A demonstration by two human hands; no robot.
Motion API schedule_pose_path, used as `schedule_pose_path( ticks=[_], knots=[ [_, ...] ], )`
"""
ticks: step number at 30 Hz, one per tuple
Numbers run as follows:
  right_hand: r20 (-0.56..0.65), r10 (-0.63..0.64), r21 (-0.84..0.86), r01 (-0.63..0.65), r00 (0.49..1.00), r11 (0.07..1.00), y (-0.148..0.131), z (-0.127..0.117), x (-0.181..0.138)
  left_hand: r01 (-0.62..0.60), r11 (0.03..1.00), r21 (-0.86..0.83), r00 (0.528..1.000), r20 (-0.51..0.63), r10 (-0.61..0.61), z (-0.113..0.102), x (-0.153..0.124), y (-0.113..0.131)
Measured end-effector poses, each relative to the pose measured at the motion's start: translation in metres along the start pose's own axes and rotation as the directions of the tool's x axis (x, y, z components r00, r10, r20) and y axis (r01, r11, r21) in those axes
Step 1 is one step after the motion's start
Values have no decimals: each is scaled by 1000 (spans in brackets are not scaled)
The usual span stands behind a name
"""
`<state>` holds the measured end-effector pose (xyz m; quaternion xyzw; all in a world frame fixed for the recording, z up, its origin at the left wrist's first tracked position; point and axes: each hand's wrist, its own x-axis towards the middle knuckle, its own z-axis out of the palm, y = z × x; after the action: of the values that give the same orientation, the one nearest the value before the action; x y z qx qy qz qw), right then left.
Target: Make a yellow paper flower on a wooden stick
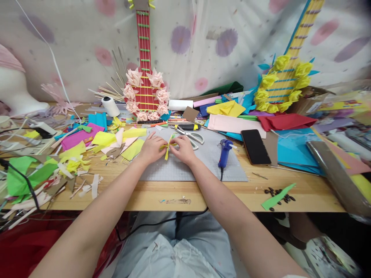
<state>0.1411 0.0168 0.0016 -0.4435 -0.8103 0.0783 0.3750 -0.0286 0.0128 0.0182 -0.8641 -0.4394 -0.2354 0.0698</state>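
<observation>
The left hand (152, 148) and right hand (184, 149) pinch the thin yellow strips (168, 146) together over the grey mat (199, 168), toward its left edge. Uneven pulling could crease or part them — their join seems loose, though hard to see.

a white sheet (203, 58) with pink and purple flowers (181, 39) hangs in loose folds behind a pale wood table (142, 195); the light is soft.

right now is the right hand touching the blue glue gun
Apart: the head view shows bare grey mat between the right hand and the blue glue gun.
</observation>
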Motion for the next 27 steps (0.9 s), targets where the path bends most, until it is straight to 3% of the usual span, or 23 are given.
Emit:
schedule_pose_path(
  ticks=[7,17,27],
  knots=[
    [67,-74,-4,75,995,997,-3,-3,0,3,1000,13,999,-47,-2,0,-2,-8],
    [130,-38,86,27,991,996,4,1,0,39,996,-75,999,-29,-42,6,-3,-17],
    [86,-96,-146,108,992,983,-1,3,1,8,999,-43,1000,-2,-8,4,-2,-13]
  ],
)
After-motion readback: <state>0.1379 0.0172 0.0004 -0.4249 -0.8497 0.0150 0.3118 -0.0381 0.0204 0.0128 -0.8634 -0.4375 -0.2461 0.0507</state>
